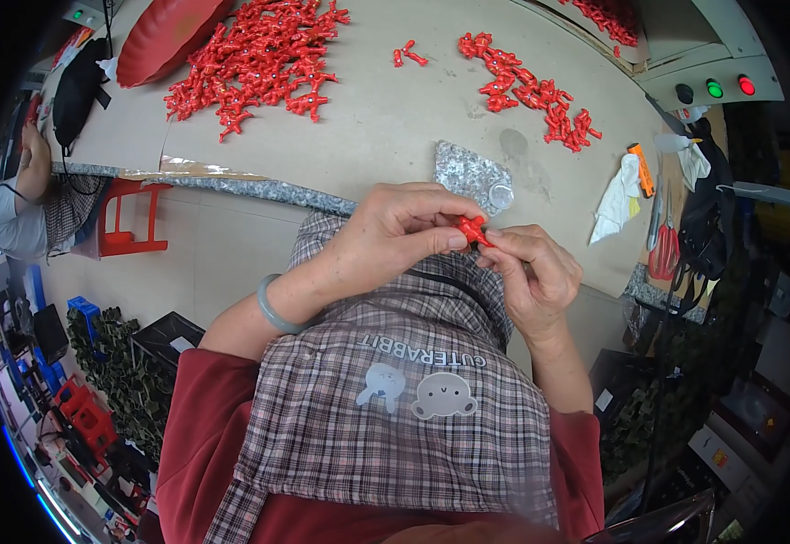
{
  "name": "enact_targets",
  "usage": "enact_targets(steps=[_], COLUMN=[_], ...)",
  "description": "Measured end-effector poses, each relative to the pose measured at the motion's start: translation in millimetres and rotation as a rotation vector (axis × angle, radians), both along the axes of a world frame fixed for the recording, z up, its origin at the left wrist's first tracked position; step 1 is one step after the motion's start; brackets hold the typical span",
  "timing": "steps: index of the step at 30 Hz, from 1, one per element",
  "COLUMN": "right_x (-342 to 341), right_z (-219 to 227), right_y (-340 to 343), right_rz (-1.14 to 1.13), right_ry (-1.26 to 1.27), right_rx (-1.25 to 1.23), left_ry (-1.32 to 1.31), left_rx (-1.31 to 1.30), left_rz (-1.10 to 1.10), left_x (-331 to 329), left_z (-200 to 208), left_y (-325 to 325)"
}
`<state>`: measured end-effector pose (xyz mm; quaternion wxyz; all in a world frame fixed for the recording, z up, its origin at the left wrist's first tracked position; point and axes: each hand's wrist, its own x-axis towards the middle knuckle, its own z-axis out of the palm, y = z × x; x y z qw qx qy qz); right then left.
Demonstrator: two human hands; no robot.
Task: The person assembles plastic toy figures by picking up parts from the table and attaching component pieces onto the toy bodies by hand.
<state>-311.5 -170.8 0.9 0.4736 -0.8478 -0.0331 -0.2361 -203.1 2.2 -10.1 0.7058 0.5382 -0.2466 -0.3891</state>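
A small glossy red plastic figure [473, 228] is held up in front of my apron, by the table's near edge. My left hand [395, 222] pinches one side of it between thumb and fingers. With thumb and forefinger, my right hand [535, 267] grips its lower right end. The fingertips hide part of its shape. Just beyond my hands a speckled grey stone piece [469, 172] lies on the table, with a clear round disc [501, 197] on its right corner.
A big heap of red figures [259, 59] lies at the far left beside a red basin [164, 41]. More red figures [526, 86] form a row at the right. A white cloth [614, 199], an orange lighter-like item [640, 170] and red-handled pliers [664, 254] lie at the right edge.
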Motion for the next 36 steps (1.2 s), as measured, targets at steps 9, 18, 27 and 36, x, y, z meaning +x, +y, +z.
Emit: enact_targets(steps=[9,18,27,36], right_x=[1,1,2,1], right_z=[-7,-14,-19,-21], right_y=[0,1,-1,-1], right_rz=[-0.019,-0.022,-0.024,-0.015], right_ry=[-0.178,-0.239,-0.244,-0.255], right_rx=[-0.228,-0.229,-0.24,-0.232], left_ry=[-0.021,0.08,0.186,0.186], left_rx=[0.063,0.065,0.071,0.089], left_rz=[0.016,-0.008,-0.018,-0.022], left_x=[-4,-7,-8,-7], left_z=[5,6,3,4], left_y=[0,0,-1,-1])
